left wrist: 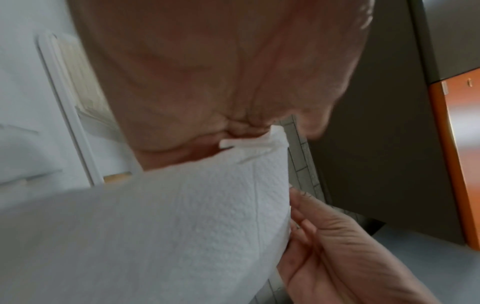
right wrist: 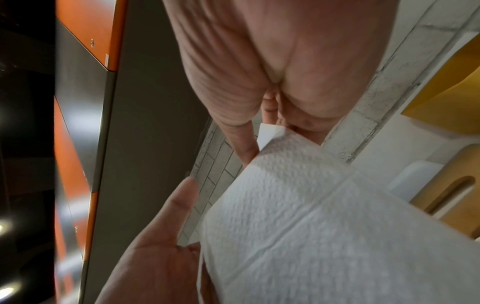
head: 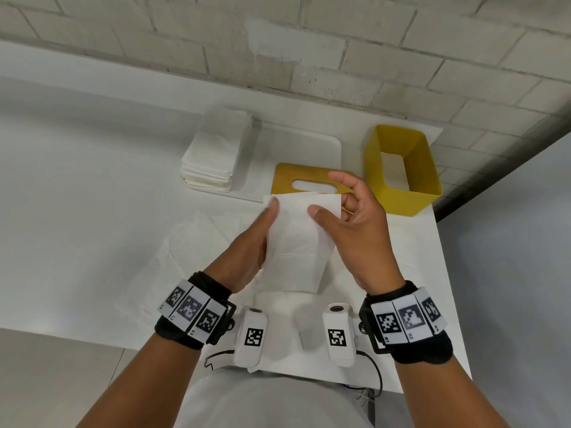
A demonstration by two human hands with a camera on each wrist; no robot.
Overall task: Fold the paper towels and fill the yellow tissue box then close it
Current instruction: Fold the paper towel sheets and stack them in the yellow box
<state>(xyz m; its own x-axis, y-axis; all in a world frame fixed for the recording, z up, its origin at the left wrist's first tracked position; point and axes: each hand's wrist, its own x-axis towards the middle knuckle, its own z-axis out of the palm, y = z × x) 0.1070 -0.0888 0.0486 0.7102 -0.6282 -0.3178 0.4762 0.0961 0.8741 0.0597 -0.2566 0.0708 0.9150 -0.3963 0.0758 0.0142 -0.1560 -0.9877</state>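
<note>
White dimpled paper towel point(head: 296, 242); yellow tissue box point(head: 401, 193) (lid point(head: 287, 177) mustard).

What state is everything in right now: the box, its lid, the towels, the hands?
yellow tissue box: open, upright, some white paper inside.
lid: off, lying flat on the tray.
paper towel: held up above the table, partly folded.
stack of paper towels: folded, piled on the tray.
left hand: pinches the towel's top left corner.
right hand: pinches its top right corner.
</note>
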